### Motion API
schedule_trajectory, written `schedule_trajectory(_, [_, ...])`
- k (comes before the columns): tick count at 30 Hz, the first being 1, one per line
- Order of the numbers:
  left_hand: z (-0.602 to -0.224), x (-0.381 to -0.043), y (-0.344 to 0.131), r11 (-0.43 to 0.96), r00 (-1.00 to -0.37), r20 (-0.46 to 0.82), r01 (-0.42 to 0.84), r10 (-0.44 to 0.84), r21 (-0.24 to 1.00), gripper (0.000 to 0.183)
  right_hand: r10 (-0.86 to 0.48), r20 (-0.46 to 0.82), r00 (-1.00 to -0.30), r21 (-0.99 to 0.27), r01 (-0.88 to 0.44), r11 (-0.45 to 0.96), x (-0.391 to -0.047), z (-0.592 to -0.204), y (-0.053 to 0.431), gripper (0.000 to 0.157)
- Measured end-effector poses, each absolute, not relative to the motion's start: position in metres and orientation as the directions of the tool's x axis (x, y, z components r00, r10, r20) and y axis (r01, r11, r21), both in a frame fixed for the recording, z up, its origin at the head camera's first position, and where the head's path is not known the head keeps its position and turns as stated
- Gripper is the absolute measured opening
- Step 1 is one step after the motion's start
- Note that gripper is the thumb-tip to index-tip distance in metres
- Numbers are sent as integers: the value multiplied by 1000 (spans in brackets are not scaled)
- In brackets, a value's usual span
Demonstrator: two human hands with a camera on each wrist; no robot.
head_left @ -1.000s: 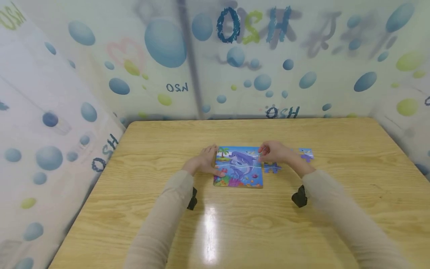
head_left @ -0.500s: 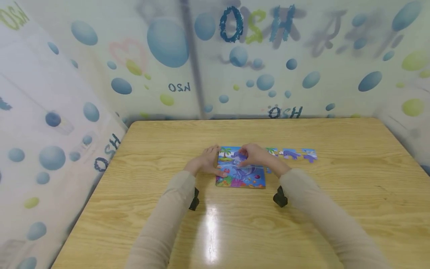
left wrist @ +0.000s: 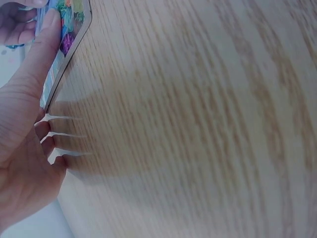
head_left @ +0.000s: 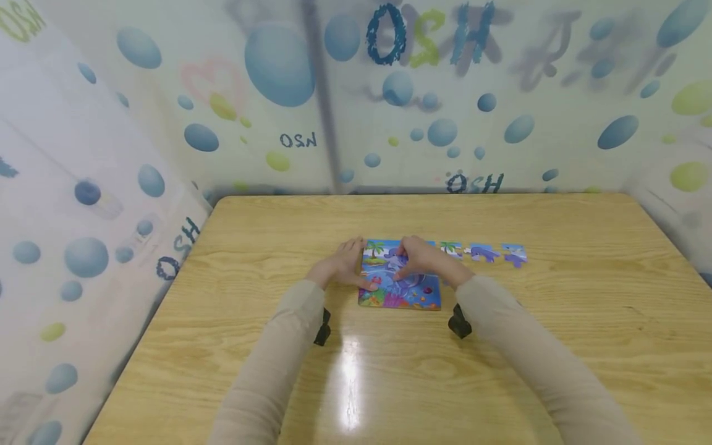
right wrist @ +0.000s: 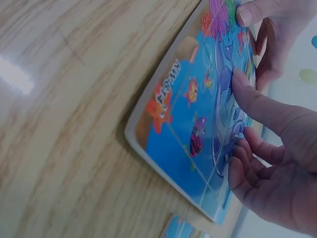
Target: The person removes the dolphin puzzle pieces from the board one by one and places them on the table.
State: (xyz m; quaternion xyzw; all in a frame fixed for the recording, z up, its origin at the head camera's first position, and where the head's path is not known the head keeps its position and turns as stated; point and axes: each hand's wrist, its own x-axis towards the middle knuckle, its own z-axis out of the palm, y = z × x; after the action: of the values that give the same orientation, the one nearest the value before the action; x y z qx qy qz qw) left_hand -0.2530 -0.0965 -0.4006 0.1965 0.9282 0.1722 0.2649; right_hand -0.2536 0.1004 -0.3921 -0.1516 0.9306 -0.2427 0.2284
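Three knobbed pieces (head_left: 483,253) lie right of the glossy puzzle (head_left: 417,300) on the wood-grained table (head_left: 423,371) in the head view, the right hand (head_left: 425,256) newly shifted from its edge to its middle, centring work there; left wrist view, the left hand (left wrist: 20,129) spreads a wide grip at its edge; right wrist view, whether the bent grip pinches anything, I cannot tell

Head view looks forward and down, wide over counter (head_left: 556,358); both wrist views close, tilted, sharing puzzle (head_left: 406,292): upper left in left wrist's, centre in right wrist's.
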Motion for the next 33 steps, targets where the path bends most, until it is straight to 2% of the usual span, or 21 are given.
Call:
schedule_trajectory(9, [-400, -254, -95, 869, -779, -435, 275, 452, 411, 110, -382, -375, -845, -522, -147, 840, -256, -392, 100, 50])
schedule_trajectory(24, [-400, -256, -95, 871, -782, -438, 260, 444, 418, 111, -387, -378, -841, -574, -116, 811, -250, -393, 102, 51])
schedule_trajectory(33, [-398, -255, -95, 874, -774, -460, 241, 436, 422, 110, -415, -360, -836, -652, -93, 752, -247, -391, 102, 48])
